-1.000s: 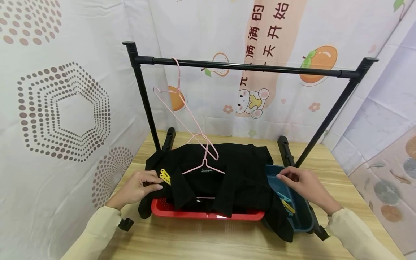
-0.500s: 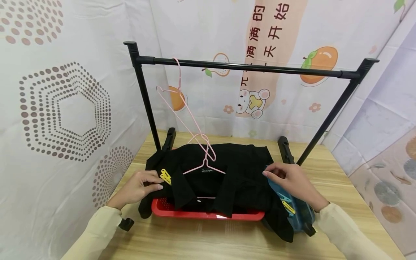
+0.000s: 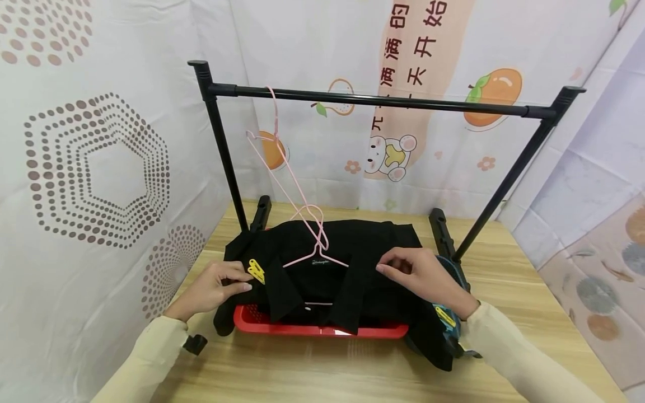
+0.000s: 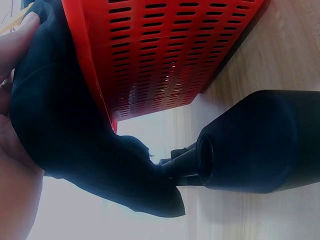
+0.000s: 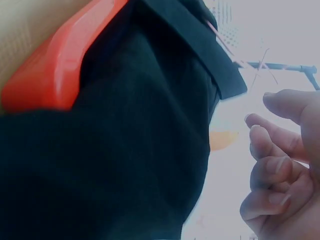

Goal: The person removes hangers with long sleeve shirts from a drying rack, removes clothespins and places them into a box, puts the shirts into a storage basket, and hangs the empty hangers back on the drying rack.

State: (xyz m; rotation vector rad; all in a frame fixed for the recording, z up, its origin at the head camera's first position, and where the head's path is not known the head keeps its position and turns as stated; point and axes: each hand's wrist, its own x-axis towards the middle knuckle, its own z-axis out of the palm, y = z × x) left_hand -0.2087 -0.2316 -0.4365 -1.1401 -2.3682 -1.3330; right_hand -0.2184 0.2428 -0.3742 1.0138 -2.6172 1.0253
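Note:
A black shirt lies spread over a red basket, with a pink hanger in its neck opening. My left hand pinches the fabric at the shirt's left shoulder. Beside those fingers, yellow clothespins sit on the cloth. In the left wrist view the thumb presses on the black fabric. Over the shirt's right side hovers my right hand. Its fingers are loosely curled and hold nothing, apart from the cloth in the right wrist view.
A black rack stands behind the basket, its upright posts at both sides. From its bar hangs another pink hanger, overlapping the lower one in view. A blue tray at the right, partly hidden, holds clothespins.
My right hand has moved left from above the blue tray to over the shirt. My left hand keeps its place on the shoulder. The hanging hanger has turned slightly.

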